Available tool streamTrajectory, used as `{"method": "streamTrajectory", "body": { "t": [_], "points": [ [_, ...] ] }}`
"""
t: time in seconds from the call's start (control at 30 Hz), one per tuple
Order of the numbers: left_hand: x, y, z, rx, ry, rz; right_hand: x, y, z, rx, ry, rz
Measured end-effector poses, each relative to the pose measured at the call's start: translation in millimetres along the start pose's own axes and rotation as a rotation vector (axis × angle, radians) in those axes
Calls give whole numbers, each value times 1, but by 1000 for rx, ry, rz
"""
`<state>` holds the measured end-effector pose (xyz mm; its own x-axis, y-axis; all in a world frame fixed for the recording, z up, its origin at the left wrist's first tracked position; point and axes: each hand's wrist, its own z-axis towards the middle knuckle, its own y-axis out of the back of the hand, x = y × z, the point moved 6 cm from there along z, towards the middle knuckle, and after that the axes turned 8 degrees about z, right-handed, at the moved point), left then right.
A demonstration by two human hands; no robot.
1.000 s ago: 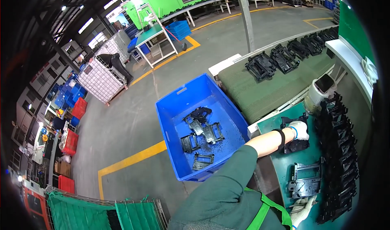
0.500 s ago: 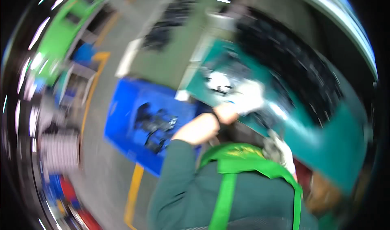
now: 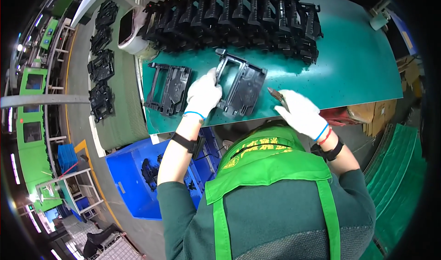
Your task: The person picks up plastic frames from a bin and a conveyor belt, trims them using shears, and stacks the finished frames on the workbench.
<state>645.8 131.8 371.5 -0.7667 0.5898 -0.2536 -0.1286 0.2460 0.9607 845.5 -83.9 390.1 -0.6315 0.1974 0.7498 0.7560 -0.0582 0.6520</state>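
Observation:
My left hand (image 3: 205, 93), in a white glove, is closed on the left edge of a black plastic frame (image 3: 245, 89). That frame lies slightly turned on the green tabletop (image 3: 353, 74), its rectangular opening beside my fingers. To its right, my right hand (image 3: 301, 113), also gloved, grips a small pair of pliers or nippers (image 3: 277, 96). Their jaws point toward the frame and are apart from it. A second black frame (image 3: 176, 90) lies flat on the table just left of my left hand.
Several similar black frames stand in a long row (image 3: 225, 21) along the table's far side. More lie on a green conveyor belt (image 3: 123, 90) at the left. A blue bin (image 3: 126, 186) with black pieces sits below the table edge. A white device (image 3: 133, 42) stands at the back left corner.
The view has swung round and is sharp now, after heavy blur. My right hand has come up from close to my body to over the table edge; my left hand now grips the frame.

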Motion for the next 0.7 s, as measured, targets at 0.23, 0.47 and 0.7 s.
{"method": "streamTrajectory", "body": {
  "t": [0.23,0.47,0.7],
  "points": [
    [-43,55,-32,-162,-433,360,39,59,31,9,223,-404],
    [-72,77,-43,-210,-706,622,68,87,61,191,435,-466],
    [-85,79,-43,-180,-775,678,74,98,79,383,446,-550]
  ]
}}
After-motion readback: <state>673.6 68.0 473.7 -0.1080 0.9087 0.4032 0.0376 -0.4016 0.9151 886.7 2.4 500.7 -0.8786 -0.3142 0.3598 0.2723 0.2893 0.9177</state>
